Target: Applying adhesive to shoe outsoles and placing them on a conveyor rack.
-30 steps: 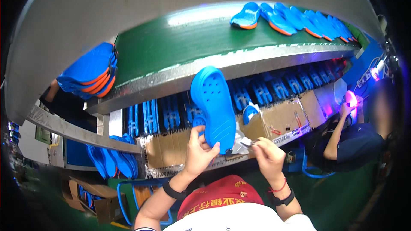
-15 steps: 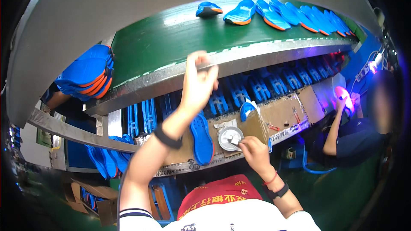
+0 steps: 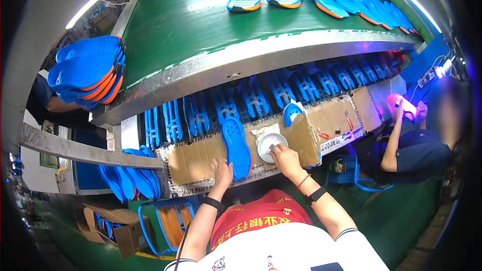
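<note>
In the head view, the blue shoe [image 3: 238,149] lies on the cardboard-covered tabletop [image 3: 193,163], its long axis running far to near, the holed end far and slightly left, the other end near and slightly right. The left hand [image 3: 221,173] is the nearer one, just left of the shoe's near half; its grip is loosely spread with nothing in it, though whether a fingertip touches the edge I cannot tell. The right hand [image 3: 286,160] is farther off to the right, fingertips bunched over the near right side of a bowl [image 3: 259,146]; whether that grip holds anything is hidden. The bowl sits right of the shoe, apart from it.
</note>
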{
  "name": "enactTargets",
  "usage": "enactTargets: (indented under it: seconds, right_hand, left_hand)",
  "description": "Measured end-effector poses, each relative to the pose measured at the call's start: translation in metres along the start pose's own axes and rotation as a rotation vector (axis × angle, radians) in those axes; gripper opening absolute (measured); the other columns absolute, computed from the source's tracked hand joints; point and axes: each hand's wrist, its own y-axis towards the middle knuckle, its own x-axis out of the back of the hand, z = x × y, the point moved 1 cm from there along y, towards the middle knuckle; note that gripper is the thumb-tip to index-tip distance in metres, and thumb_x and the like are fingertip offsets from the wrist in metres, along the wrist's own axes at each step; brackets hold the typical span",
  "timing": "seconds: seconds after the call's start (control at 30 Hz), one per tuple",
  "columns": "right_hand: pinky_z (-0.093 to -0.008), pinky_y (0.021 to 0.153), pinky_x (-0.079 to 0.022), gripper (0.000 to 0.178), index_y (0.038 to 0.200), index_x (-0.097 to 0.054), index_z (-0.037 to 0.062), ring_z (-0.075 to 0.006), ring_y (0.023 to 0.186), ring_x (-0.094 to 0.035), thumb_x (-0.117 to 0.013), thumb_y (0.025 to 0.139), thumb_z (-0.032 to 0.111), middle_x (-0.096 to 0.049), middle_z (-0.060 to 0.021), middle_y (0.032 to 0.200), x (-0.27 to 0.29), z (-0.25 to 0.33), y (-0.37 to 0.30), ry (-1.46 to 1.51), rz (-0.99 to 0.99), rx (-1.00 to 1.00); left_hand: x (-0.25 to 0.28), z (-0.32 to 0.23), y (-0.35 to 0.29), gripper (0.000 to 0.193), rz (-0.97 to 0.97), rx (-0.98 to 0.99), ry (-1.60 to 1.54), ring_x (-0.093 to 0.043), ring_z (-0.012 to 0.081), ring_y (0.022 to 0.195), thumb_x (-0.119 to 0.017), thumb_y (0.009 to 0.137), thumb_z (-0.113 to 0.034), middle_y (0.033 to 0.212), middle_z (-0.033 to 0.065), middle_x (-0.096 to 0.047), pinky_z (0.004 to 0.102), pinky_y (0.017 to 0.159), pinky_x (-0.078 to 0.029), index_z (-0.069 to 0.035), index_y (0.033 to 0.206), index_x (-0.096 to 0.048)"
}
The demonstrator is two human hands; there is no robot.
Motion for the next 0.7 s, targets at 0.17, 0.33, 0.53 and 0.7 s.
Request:
enactTargets:
  seconds: [0.17, 0.33, 0.53, 0.7]
  right_hand:
    - [-0.0437, 0.061, -0.052, 0.012, 0.085, -0.061, 0.0061, -0.0323, 0.073, -0.065, -0.060, 0.086, 0.018, -0.060, -0.0123, 0.082, 0.000, 0.003, 0.001, -0.006, 0.024, -0.007]
    - [-0.0444, 0.063, -0.052, 0.012, 0.086, -0.062, 0.0060, -0.0325, 0.075, -0.064, -0.061, 0.086, 0.018, -0.061, -0.0122, 0.083, 0.007, 0.003, 0.000, 0.022, 0.016, -0.033]
    - [-0.0446, 0.066, -0.051, 0.011, 0.085, -0.064, 0.0072, -0.0336, 0.077, -0.064, -0.063, 0.084, 0.018, -0.063, -0.0109, 0.085, 0.020, -0.001, 0.000, 0.109, -0.038, -0.148]
    - [-0.0472, 0.068, -0.050, 0.012, 0.084, -0.067, 0.0072, -0.0359, 0.080, -0.063, -0.064, 0.084, 0.019, -0.065, -0.0124, 0.086, 0.042, 0.001, -0.005, 0.298, -0.113, -0.224]
  left_hand:
    - [0.007, -0.006, 0.010, 0.022, 0.064, 0.030, 0.069, -0.048, 0.0388, 0.099, -0.063, 0.081, -0.009, 0.095, 0.0228, -0.054, 0.0467, 0.089, -0.038, 0.004, 0.096, -0.054]
    - [0.045, -0.022, 0.018, 0.029, 0.179, 0.137, -0.391, -0.060, 0.0344, 0.091, -0.056, 0.091, -0.011, 0.103, 0.0248, -0.057, 0.0445, 0.070, -0.049, 0.002, 0.114, -0.044]
    - [0.126, -0.082, -0.010, 0.045, 0.313, 0.248, -1.308, -0.060, 0.0176, 0.104, -0.058, 0.090, 0.000, 0.119, 0.0163, -0.057, 0.0305, 0.075, -0.058, -0.005, 0.126, -0.032]
    - [0.152, -0.112, -0.017, 0.060, 0.273, 0.187, -1.330, -0.061, 0.0233, 0.106, -0.059, 0.087, 0.004, 0.124, 0.0150, -0.054, 0.0373, 0.080, -0.059, -0.006, 0.137, -0.027]
